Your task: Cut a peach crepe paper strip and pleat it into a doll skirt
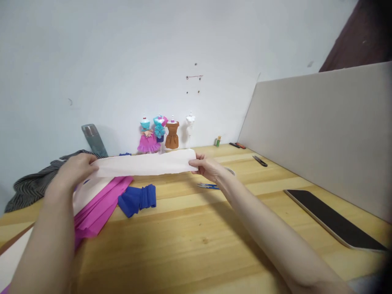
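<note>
Pale wall, small marks and fixings, grey-white panel, wooden tabletop

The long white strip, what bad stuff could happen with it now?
The white strip is stretched between the left hand and the right hand, so a hard tug might rip it or pull it out of shape. The blue snips lie close to the right wrist, so lowering that arm might bring a poke. The little figure in the brown dress stands behind the strip and could perhaps get knocked over.
</note>
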Motion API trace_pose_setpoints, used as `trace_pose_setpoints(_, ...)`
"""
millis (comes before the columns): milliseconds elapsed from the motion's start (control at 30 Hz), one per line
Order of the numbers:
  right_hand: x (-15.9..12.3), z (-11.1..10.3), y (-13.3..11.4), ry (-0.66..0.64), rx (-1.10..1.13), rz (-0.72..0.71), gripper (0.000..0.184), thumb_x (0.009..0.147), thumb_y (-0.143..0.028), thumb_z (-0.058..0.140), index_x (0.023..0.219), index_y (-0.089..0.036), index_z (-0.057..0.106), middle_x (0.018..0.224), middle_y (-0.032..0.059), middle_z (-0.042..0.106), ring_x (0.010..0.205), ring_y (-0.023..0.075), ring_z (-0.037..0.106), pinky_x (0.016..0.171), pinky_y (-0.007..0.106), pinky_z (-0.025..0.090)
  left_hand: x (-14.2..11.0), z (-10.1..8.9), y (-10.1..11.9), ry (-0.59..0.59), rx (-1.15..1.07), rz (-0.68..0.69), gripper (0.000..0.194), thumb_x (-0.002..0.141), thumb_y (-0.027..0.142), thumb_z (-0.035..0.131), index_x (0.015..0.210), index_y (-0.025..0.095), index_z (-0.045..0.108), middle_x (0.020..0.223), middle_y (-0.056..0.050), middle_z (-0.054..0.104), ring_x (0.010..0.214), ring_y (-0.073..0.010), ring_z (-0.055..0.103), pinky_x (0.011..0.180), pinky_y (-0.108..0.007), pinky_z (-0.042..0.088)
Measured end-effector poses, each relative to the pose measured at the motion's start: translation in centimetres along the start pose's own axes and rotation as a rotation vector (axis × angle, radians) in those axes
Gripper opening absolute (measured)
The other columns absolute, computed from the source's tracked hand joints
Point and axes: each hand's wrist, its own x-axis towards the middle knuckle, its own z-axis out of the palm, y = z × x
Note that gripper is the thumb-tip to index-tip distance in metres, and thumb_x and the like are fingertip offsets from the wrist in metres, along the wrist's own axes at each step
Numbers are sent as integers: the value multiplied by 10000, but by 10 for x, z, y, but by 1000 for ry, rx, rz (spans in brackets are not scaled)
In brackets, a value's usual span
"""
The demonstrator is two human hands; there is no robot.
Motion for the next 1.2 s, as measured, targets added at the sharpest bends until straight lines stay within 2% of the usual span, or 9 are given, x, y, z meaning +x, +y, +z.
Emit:
trace_pose_setpoints(133,8,2,20,74,18,67,209,576,-20,664,739,-147,637,614,5,673,483,99,612,371,144,505,-9,4,26,334,333,121,94,719,256,560,712,170,597,824,-105,574,1016,-389,486,839,-516,372)
trace_pose_setpoints(233,12,8,34,104,40,99,200,610,-3,619,745,-150,623,637,19,686,502,105,632,395,145,522,-40,19,79,254,32,280,153,760,333,560,722,193,606,790,-75,607,907,-308,554,805,-413,415)
trace_pose_setpoints(400,12,20,46,71,58,173,207,638,28,578,773,-129,599,627,54,685,502,106,651,439,136,531,-117,101,145,-1182,-595,179,391,761,535,587,669,155,604,680,-67,644,648,-197,617,637,-328,480)
trace_pose_setpoints(433,12,21,46,61,54,185,207,641,28,577,775,-128,592,615,53,680,491,107,650,435,138,529,-130,121,148,-1315,-756,44,424,742,575,602,745,151,607,692,-70,649,648,-189,628,640,-328,493)
trace_pose_setpoints(600,10,19,41,8,16,205,185,656,-7,590,785,-139,567,592,23,672,439,86,623,392,114,484,-149,173,143,-1114,-1482,-466,475,740,520,676,1026,169,535,881,-81,652,733,-177,668,728,-332,530)
trace_pose_setpoints(867,3,13,24,-258,-129,248,250,583,-147,739,791,-120,604,680,31,688,518,100,635,441,144,464,-113,155,145,-631,-1844,-772,282,929,311,462,1102,127,586,1052,-120,682,937,-188,665,822,-306,552)
trace_pose_setpoints(933,1,1,9,-408,-417,191,245,635,-258,729,805,-129,608,729,26,682,554,97,631,442,147,424,-110,155,144,-573,-1798,-821,233,924,193,456,1101,123,590,986,-103,709,835,-158,682,728,-268,571)
trace_pose_setpoints(1033,-1,-23,-11,-340,-1045,45,185,714,-285,668,815,-137,618,762,28,685,670,114,638,572,175,448,-110,158,142,-526,-1708,-819,238,905,110,467,1106,122,596,876,-69,730,687,-127,678,587,-221,564)
trace_pose_setpoints(1200,3,-41,-9,-322,-1657,283,363,595,-207,738,947,-157,668,987,99,709,878,245,665,649,257,467,-114,156,146,-544,-1655,-768,219,888,94,483,1057,85,622,818,-72,735,623,-142,676,499,-219,551)
